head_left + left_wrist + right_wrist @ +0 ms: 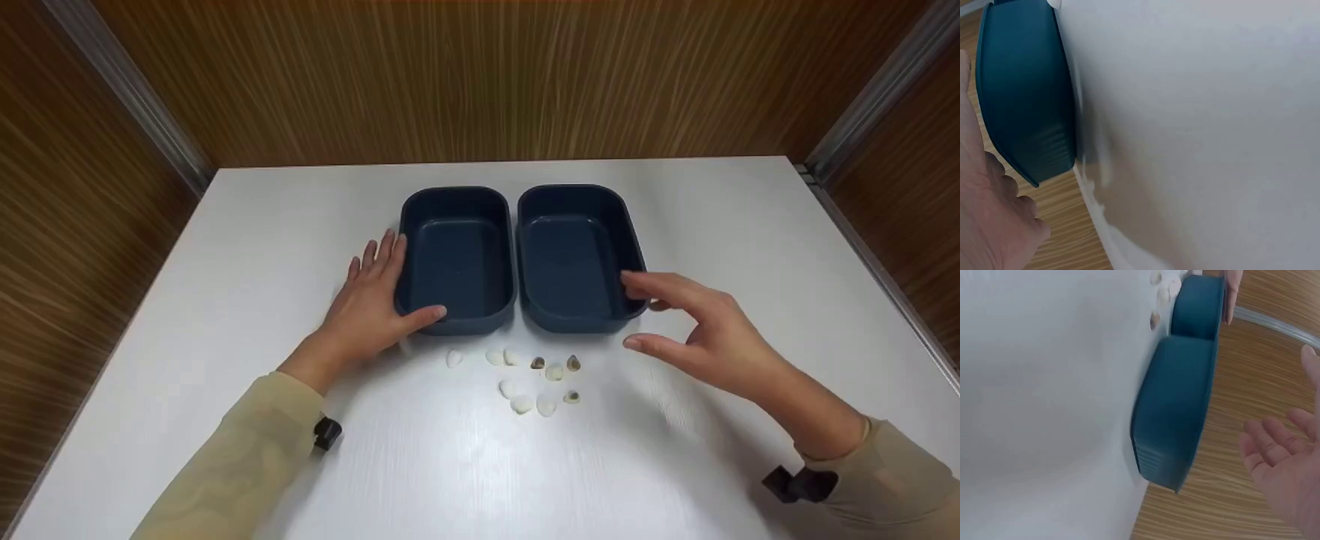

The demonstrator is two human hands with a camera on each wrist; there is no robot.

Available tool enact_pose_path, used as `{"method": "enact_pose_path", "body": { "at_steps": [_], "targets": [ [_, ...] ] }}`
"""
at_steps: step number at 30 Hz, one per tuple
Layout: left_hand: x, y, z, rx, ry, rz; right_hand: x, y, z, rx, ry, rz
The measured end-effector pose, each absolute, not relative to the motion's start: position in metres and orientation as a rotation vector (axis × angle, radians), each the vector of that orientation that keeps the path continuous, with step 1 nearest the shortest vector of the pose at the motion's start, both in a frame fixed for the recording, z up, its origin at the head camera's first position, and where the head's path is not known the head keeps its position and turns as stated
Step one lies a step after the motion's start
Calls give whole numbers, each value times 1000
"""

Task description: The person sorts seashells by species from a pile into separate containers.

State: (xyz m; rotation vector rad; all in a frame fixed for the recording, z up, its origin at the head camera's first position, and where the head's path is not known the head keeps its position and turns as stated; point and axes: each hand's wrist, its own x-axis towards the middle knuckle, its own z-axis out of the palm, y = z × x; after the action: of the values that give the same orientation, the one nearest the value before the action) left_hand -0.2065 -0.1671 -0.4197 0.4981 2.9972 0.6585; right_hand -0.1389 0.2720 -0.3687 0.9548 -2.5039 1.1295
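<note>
Two dark blue rectangular bins stand side by side on the white table. My left hand lies with spread fingers along the outer side of the left bin, its thumb over the near rim. Beside the right bin, my right hand hovers at the near right corner, thumb and fingers apart, holding nothing. In the right wrist view its palm faces the bin with loosely bent fingers. In front of the bins lie several whitish shells and a few brown-marked shells.
The white tabletop extends around the bins. Behind it rises a wood-grain panel, with similar panels at left and right. Metal strips run along the corners. Each sleeve carries a small black wrist device.
</note>
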Motion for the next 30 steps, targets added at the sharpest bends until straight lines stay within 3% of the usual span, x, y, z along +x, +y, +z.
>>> {"method": "enact_pose_path", "body": {
  "at_steps": [19,30],
  "targets": [
    [-206,-173,-426,521,2960,739,-126,252,-414,1107,-2724,1604],
    [-205,-174,-426,546,2970,689,-127,244,-434,1054,-2848,1733]
  ]
}}
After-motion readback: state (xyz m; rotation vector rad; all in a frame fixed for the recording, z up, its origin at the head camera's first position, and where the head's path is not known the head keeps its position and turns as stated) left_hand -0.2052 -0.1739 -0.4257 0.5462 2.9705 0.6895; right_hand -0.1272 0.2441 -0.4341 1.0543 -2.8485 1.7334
